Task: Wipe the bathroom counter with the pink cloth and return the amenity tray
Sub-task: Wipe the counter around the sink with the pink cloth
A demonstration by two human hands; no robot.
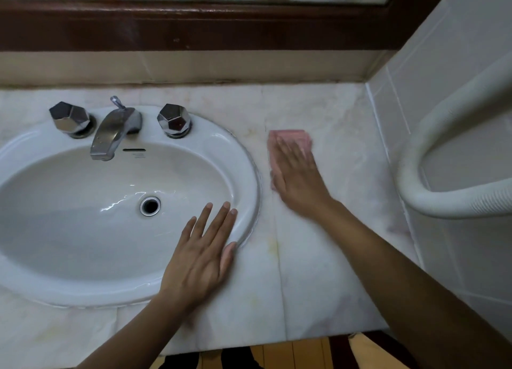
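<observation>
Right hand, centre-right of frame: fingers extended and held close together, pressed flat on the pink cloth. No grasp; the palm and fingers pin it to the surface. Hand is motion-blurred, fingertip detail soft. Cloth folded into a rough rectangle, its far edge and left edge showing beyond the fingers, the rest hidden under the hand.

Left hand, lower centre: fingers straight and slightly fanned, holding nothing. Fingertips reach over the basin's right rim; thumb lies along the rim's outer edge, palm resting where rim meets stone.

Cloth sits on the counter, pale marble with faint yellowish staining, just right of the sink and not touching it. A seam in the stone runs down the frame close to the cloth's left edge.

Sink: white oval basin filling the left half, drain near its middle. Chrome faucet at upper left, a faceted knob on either side of it.

Upper frame: dark wood mirror frame above a beige tile strip. Right edge: tiled wall and a white ribbed hose looping down (what it attaches to is out of view).

Amenity tray not seen in this view.
</observation>
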